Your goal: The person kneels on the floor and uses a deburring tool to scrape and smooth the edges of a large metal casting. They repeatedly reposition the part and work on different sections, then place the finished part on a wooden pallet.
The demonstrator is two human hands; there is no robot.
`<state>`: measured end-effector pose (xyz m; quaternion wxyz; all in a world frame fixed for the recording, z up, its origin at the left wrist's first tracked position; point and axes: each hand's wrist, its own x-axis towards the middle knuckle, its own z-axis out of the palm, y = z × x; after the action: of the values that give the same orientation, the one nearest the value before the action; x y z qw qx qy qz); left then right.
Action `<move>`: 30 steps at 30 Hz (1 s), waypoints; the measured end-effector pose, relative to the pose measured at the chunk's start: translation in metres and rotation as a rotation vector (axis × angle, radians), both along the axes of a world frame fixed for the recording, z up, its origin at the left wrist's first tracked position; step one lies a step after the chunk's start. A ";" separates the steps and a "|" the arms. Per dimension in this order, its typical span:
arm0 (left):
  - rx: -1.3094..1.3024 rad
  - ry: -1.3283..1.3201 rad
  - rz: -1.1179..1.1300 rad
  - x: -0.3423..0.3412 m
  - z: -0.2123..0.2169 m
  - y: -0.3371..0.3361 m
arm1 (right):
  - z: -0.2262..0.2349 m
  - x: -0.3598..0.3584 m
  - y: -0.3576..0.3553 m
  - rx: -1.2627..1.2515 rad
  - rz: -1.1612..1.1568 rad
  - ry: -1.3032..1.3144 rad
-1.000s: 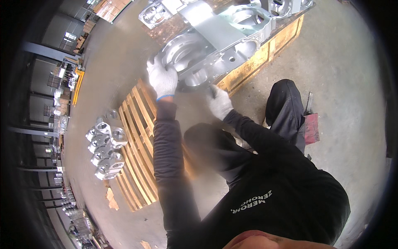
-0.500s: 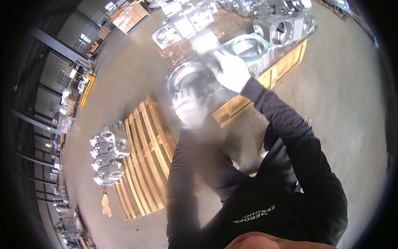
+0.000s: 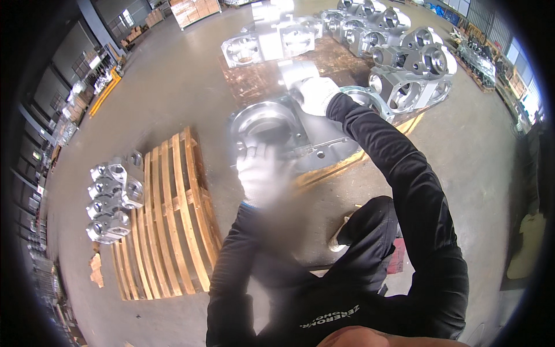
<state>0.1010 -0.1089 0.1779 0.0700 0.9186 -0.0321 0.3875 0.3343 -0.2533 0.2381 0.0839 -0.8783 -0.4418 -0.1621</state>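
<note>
Both my hands, in white gloves, are on a large silver machined metal casting [image 3: 330, 134] with a wide round bore and flat faces. It sits over the front of a wooden pallet, tilted toward me; a blur hides part of its lower edge. My left hand [image 3: 260, 170] has its fingers hooked over the near left rim, beside the bore. Farther back, my right hand [image 3: 315, 95] is closed round the casting's upper edge, next to a cylindrical neck [image 3: 298, 70]. Another ring-shaped casting [image 3: 364, 99] with a greenish rim lies just right of it.
Several similar castings [image 3: 404, 87] crowd the pallet's right side, with others [image 3: 269, 40] behind. Left of me an empty slatted wooden pallet [image 3: 165, 214] lies on the floor, with smaller castings [image 3: 115, 196] along its left edge. Stacked boxes [image 3: 195, 10] stand far back.
The view has swung, so the pallets sit farther left or lower. The casting shows more of its flat near face. Both hands remain on it.
</note>
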 end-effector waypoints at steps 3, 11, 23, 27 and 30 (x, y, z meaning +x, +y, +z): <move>0.011 0.007 -0.024 -0.001 0.001 0.003 | -0.001 0.002 0.003 -0.031 -0.047 0.004; -0.041 -0.012 -0.027 -0.001 0.000 0.003 | 0.005 -0.005 0.003 -0.139 0.046 -0.076; 0.013 -0.033 0.003 0.001 -0.003 0.003 | -0.006 -0.046 -0.047 -0.328 0.090 -0.111; 0.056 -0.016 0.029 0.002 -0.004 0.003 | -0.011 -0.084 -0.075 -0.177 0.225 -0.192; 0.051 0.036 0.050 0.002 -0.003 0.003 | -0.012 -0.115 -0.098 -0.099 0.245 -0.170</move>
<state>0.1027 -0.1058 0.1750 0.0374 0.9275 -0.0175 0.3715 0.2192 -0.3512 0.2258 0.0220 -0.8041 -0.5585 -0.2028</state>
